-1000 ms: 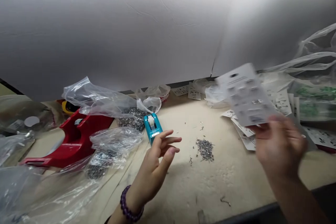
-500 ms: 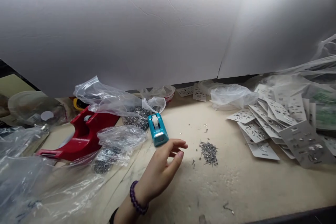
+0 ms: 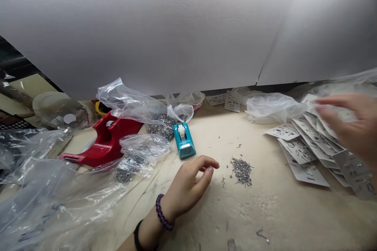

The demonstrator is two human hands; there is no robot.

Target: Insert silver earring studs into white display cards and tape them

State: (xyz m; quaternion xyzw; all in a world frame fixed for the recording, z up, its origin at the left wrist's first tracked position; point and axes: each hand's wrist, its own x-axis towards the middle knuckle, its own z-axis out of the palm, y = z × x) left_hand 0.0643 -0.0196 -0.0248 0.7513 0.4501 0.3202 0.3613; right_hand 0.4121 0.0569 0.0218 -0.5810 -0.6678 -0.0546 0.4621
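My left hand point(image 3: 191, 188), with a purple bead bracelet point(image 3: 163, 212) and a black band at the wrist, rests low over the table. Its fingers are loosely curved, with a small gap between thumb and index finger and nothing seen between them. Just right of its fingertips lies a pile of small metal earring studs point(image 3: 241, 171). My right hand point(image 3: 353, 121) is at the right edge, blurred, thumb and index finger stretched out above the fanned stack of earring cards point(image 3: 318, 141). Nothing shows in its fingers. White cards carry rows of small metal earrings.
A teal tape dispenser point(image 3: 184, 141) stands beyond my left hand. Left of it are a red tape dispenser point(image 3: 103, 143) and clear plastic bags point(image 3: 67, 200), some with metal pieces. A white panel point(image 3: 176, 35) rises behind. A loose metal piece point(image 3: 262, 236) lies near the front.
My right hand has come into view at the right, over the cards. My left thumb and index finger are slightly closer together. The whole view has shifted a little.
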